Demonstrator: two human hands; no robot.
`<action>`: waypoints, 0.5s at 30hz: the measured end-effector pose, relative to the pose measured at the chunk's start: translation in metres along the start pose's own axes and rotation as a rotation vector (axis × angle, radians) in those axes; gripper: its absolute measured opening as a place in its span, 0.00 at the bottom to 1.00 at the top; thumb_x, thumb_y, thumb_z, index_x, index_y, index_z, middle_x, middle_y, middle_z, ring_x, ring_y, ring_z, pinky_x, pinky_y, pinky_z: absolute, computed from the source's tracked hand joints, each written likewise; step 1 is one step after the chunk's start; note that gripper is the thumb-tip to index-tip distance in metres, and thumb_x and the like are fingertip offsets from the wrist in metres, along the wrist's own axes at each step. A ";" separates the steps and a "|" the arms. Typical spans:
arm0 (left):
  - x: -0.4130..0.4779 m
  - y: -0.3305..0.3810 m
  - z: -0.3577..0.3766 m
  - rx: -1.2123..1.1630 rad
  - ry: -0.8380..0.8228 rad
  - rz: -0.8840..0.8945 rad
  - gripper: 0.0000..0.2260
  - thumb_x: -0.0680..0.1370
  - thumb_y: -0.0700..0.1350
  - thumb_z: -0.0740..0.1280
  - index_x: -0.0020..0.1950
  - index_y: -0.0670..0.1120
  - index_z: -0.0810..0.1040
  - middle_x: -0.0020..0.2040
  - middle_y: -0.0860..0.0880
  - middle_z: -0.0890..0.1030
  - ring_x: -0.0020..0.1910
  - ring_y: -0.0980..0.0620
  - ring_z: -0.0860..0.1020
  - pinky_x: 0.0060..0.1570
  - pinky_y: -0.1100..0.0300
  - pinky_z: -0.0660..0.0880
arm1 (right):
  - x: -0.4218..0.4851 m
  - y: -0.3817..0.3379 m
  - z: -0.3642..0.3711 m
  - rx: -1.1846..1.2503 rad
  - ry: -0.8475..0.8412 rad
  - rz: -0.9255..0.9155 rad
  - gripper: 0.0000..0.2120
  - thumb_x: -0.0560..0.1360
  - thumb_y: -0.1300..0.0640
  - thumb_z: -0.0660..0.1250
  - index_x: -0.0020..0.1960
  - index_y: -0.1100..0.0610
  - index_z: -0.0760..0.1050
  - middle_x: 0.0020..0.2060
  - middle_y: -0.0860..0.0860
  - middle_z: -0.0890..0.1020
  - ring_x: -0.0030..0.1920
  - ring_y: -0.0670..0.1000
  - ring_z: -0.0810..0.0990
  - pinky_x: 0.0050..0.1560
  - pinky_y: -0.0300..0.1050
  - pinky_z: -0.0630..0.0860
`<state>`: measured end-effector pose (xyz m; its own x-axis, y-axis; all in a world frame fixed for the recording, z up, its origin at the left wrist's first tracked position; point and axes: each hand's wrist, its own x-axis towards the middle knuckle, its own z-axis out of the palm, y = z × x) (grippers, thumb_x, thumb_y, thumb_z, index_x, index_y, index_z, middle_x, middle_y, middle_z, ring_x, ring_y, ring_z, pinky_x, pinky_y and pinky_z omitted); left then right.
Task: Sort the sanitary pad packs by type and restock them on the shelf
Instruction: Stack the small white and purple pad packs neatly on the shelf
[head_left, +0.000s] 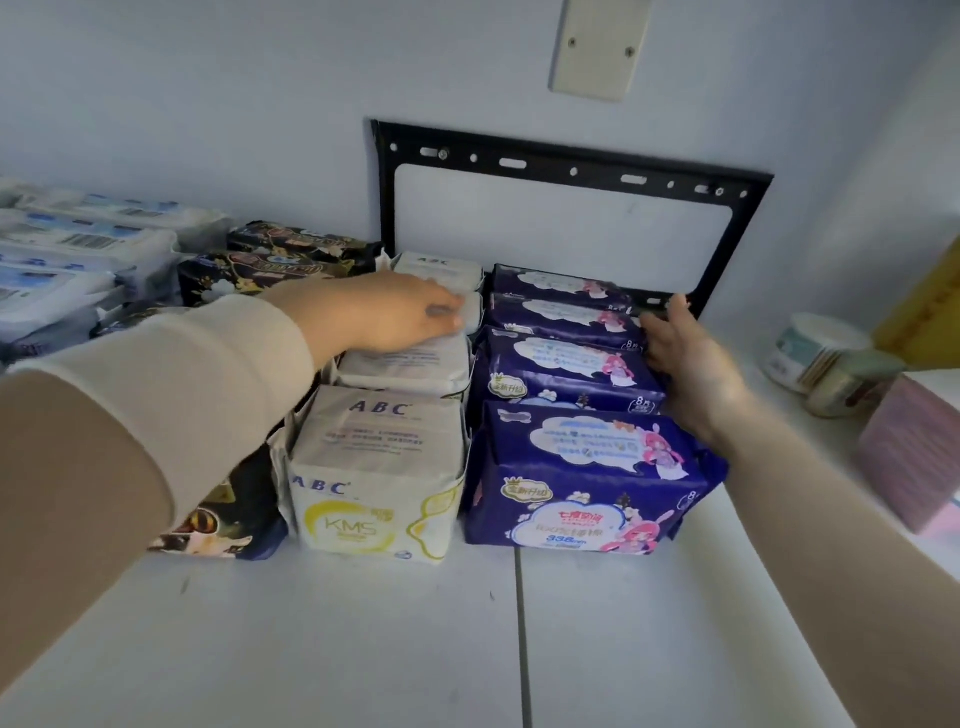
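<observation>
Rows of pad packs run front to back on a white shelf (363, 623). Several white ABC packs (379, 457) form the middle row. Several dark blue packs (587, 467) with a pink cartoon figure stand to their right. Black patterned packs (270, 265) and pale blue-white packs (78, 249) fill the left. My left hand (384, 312) lies flat on the white packs near the back of their row, fingers straight. My right hand (685, 358) presses its straight fingers against the right side of the blue row, near the back.
A black metal bracket (571, 171) is fixed to the wall behind the rows. At the right stand a round tape roll (810, 353), a small jar (852, 384) and a pink box (914, 452). A grey plate (597, 47) sits high on the wall.
</observation>
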<state>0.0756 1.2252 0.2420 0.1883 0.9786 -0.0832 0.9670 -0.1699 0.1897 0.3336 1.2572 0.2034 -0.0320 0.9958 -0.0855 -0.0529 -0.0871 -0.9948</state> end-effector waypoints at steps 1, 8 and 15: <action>0.001 -0.002 0.001 0.012 0.010 -0.004 0.22 0.81 0.55 0.51 0.75 0.52 0.58 0.76 0.48 0.56 0.74 0.50 0.56 0.69 0.62 0.53 | -0.002 -0.002 0.004 -0.037 -0.054 0.009 0.29 0.80 0.43 0.46 0.72 0.63 0.61 0.70 0.61 0.65 0.70 0.60 0.64 0.64 0.49 0.65; 0.005 -0.010 0.000 0.044 0.095 -0.017 0.20 0.80 0.57 0.52 0.71 0.56 0.66 0.72 0.50 0.67 0.68 0.50 0.67 0.65 0.58 0.62 | 0.010 0.001 -0.004 -0.102 -0.087 0.004 0.26 0.79 0.42 0.48 0.71 0.57 0.64 0.70 0.56 0.68 0.68 0.58 0.68 0.58 0.47 0.67; 0.053 -0.016 -0.016 0.089 0.079 -0.061 0.23 0.82 0.54 0.50 0.76 0.50 0.54 0.77 0.46 0.51 0.75 0.50 0.52 0.70 0.60 0.49 | 0.056 0.002 -0.025 -0.128 0.025 -0.083 0.26 0.79 0.41 0.51 0.70 0.56 0.65 0.68 0.54 0.71 0.66 0.53 0.71 0.58 0.45 0.70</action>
<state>0.0677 1.2819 0.2502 0.1180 0.9929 -0.0139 0.9883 -0.1160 0.0990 0.3564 1.3139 0.1956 -0.0074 1.0000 -0.0024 0.0739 -0.0019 -0.9973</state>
